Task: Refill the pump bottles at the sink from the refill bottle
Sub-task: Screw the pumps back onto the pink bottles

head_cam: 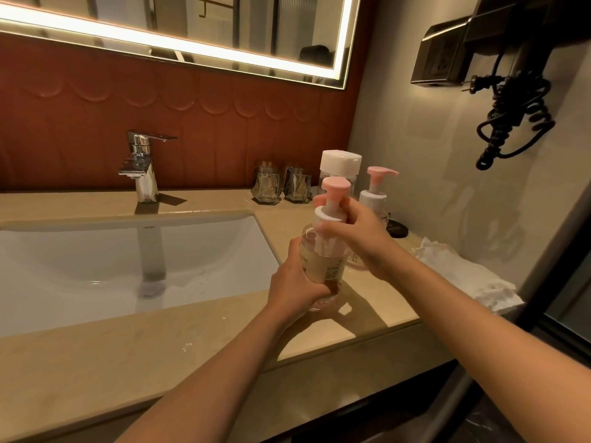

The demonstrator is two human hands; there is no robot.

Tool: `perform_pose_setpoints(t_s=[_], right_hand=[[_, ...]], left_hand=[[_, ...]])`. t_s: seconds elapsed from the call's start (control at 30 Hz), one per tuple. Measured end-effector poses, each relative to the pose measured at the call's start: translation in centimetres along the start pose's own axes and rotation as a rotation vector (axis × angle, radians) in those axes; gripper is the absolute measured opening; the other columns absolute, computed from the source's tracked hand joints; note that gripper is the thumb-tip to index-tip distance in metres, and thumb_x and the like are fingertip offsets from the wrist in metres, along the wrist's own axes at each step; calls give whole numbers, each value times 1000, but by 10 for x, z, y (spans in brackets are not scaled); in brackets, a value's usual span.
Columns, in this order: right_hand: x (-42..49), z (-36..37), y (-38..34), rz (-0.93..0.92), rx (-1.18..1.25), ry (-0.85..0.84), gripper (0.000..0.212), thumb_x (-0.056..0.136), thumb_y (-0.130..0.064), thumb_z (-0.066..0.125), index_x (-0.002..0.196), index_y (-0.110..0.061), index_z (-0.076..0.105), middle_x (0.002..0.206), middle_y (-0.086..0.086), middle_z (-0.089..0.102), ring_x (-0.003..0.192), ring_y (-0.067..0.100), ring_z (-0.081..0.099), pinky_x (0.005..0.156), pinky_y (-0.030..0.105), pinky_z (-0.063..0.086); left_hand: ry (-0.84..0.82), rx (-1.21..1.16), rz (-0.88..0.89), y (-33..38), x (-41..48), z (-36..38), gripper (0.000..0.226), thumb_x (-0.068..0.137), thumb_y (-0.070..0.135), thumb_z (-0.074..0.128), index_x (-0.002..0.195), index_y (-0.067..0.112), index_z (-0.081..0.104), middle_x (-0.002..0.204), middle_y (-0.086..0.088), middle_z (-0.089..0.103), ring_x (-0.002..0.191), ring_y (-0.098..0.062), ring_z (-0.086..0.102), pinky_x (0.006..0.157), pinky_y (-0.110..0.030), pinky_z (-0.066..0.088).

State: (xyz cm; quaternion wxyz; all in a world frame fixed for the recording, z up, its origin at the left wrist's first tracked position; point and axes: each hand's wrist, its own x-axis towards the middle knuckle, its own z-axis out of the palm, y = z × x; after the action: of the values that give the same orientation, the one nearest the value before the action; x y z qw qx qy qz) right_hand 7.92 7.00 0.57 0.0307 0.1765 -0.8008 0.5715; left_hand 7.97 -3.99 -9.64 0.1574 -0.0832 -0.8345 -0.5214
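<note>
The left hand point(297, 282) is wrapped round the lower body of a clear pump bottle point(323, 260), fingers curled about its far side, thumb side toward the camera; the right hand point(355, 231) comes in from the right and grasps the bottle's white collar point(329, 215), just under the pink pump head point(335, 185); so the bottle stands upright between the two hands, one low, one high. It holds pale liquid in its lower part; it sits at the right rim of the sink point(128, 266), over the beige worktop point(96, 362), and whether its base touches the worktop I cannot tell.

Just behind the right hand stands a second pump bottle point(372, 199), pink-headed too; beside it, further back, the refill bottle point(340, 161) with a broad white cap. Two glasses point(267, 187) stand to the left of these by the wall; a chrome tap point(142, 167) stands behind the sink; a crumpled white cloth point(463, 276) lies at the worktop's right end, near a dark round lid point(396, 230).
</note>
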Motion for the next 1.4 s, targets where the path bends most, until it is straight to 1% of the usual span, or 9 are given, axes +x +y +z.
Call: perform_pose_setpoints(t_s=[0.2, 0.37, 0.57, 0.67, 0.8, 0.97, 1.1, 1.3, 1.4], right_hand=[[-2, -5, 4, -65, -95, 49, 57, 77, -19, 73, 129, -16, 47, 120, -4, 55, 112, 15, 52, 91, 31, 43], [6, 4, 5, -2, -305, 74, 81, 73, -39, 73, 140, -19, 33, 143, 3, 40, 129, 24, 42, 102, 43, 41], [-6, -3, 6, -38, -61, -34, 54, 85, -14, 64, 135, -22, 43, 122, -4, 53, 113, 13, 48, 98, 35, 38], [-4, -1, 10, -109, -176, 102, 60, 80, -24, 71, 133, -18, 46, 131, -1, 54, 115, 11, 48, 92, 29, 41], [3, 2, 9, -106, -428, 249, 67, 67, -44, 77, 120, -20, 43, 128, 2, 53, 115, 19, 51, 87, 34, 47], [-1, -7, 0, -42, -238, 58, 71, 80, -30, 70, 139, -24, 32, 141, 1, 43, 125, 20, 45, 92, 33, 40], [-5, -11, -2, -57, -166, 1, 57, 82, -16, 68, 135, -18, 46, 131, -1, 54, 120, 19, 51, 89, 29, 41], [3, -1, -1, -106, -403, 145, 62, 74, -34, 74, 127, -15, 50, 127, 3, 57, 112, 19, 54, 87, 31, 45], [5, 0, -4, -75, -369, 101, 60, 75, -38, 72, 126, -16, 50, 126, 2, 57, 113, 19, 53, 90, 33, 46]], left_hand=[[-11, 1, 19, 0, 0, 0, 87, 65, 31, 81, 131, 33, 25, 118, 6, 53, 102, -14, 54, 81, -25, 50], [-21, -38, -9, -2, 0, 2, 86, 66, 28, 82, 130, 35, 24, 124, 5, 53, 110, -16, 53, 84, -26, 50], [-5, 6, 10, -1, 1, 1, 89, 64, 33, 82, 132, 33, 24, 121, 6, 53, 104, -14, 54, 85, -31, 52], [-3, 9, 10, -3, 0, 2, 89, 63, 34, 82, 131, 35, 24, 119, 7, 54, 104, -15, 55, 84, -33, 53], [-8, 16, 3, -3, 0, 3, 91, 64, 34, 81, 132, 35, 22, 119, 6, 54, 104, -15, 55, 84, -32, 53], [-11, -6, 8, -2, 0, 1, 88, 65, 31, 82, 132, 33, 24, 123, 4, 53, 107, -17, 54, 86, -31, 52], [-13, 4, 20, 0, -1, 0, 88, 66, 30, 80, 133, 31, 24, 122, 4, 52, 103, -14, 52, 80, -24, 49], [-10, 7, 9, -1, 0, 2, 88, 64, 35, 82, 132, 31, 26, 121, 6, 53, 102, -12, 53, 80, -24, 49], [-11, 7, 4, -1, -1, 2, 86, 64, 35, 81, 130, 32, 26, 118, 8, 51, 103, -13, 53, 81, -26, 51]])
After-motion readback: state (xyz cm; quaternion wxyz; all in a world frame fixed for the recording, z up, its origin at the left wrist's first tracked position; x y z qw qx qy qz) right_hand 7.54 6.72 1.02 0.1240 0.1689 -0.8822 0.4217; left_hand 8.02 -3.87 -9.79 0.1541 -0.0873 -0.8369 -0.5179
